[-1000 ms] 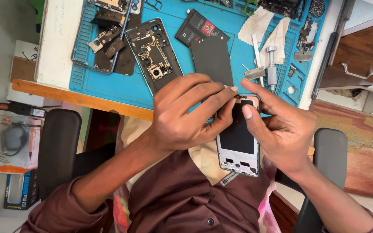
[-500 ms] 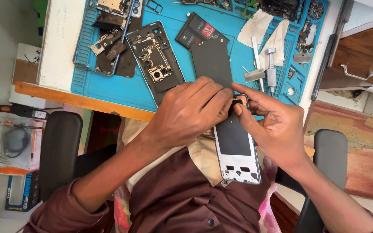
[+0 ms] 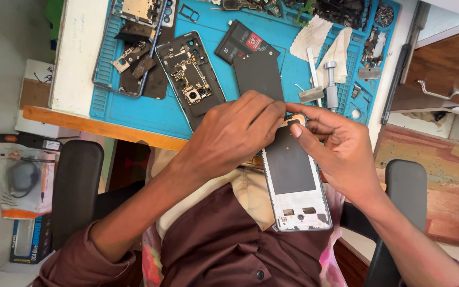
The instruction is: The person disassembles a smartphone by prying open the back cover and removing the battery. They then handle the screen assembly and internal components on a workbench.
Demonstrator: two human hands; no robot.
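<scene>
Both hands met at the top end of a phone frame (image 3: 296,186) over the lap: left hand (image 3: 235,135) pinched shut on its upper corner, right hand (image 3: 341,151) gripping its edge. Just beyond the knuckles lay a black battery (image 3: 258,72), an opened phone body (image 3: 189,77) and a metal tool (image 3: 330,79) on the blue mat (image 3: 134,109) covering the worktop.

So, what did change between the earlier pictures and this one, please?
Little moved. The left hand crept from the phone frame's top edge across its upper left corner, fingertips now pressing beside the right hand's. The right hand kept its grip on the frame's upper right side, thumb on the dark panel. The frame shifted only slightly above the lap. On the blue mat, the opened phone and dark plate stayed put.
</scene>
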